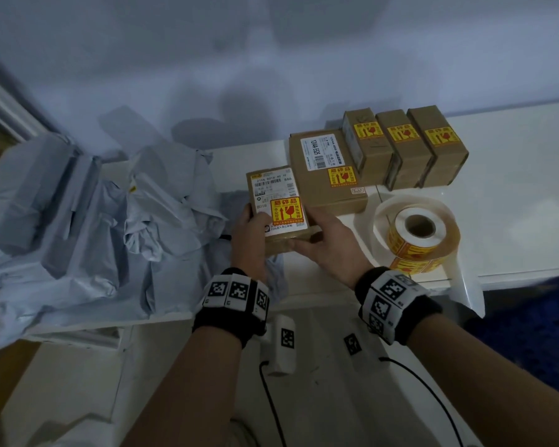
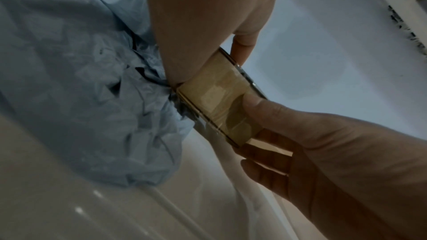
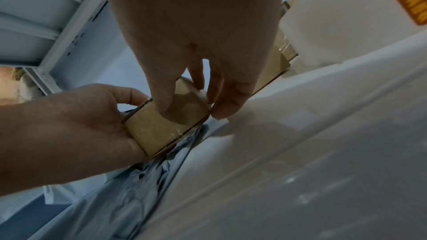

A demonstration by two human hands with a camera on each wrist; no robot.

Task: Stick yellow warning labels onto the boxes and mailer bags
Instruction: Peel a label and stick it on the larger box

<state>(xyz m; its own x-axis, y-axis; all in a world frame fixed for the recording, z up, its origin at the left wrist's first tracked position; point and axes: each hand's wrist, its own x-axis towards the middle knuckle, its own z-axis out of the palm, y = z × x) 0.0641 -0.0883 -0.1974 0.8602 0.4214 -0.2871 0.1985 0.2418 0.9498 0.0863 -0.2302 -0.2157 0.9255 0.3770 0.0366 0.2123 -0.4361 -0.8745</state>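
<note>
Small box (image 1: 279, 209), yellow label (image 1: 287, 211) already on, sat just above the bench (image 1: 513, 188) edge in my grip: left hand (image 1: 249, 233) and right hand (image 1: 328, 240) both curled round its near end. Four labelled boxes (image 1: 407, 146) behind, label roll (image 1: 417, 230) right, mailer bags (image 1: 110, 221) left, unlabelled. Risk, I judged: box slipping onto the bags.

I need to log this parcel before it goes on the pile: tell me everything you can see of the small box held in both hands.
The small box is flat brown cardboard, with clear tape shining along its near side. On top is a white shipping label with barcodes, and a yellow warning label with red print is already stuck on its near right part. The left hand grips its left edge, the right hand its near right corner. It is held beside the grey mailer bags.
</note>
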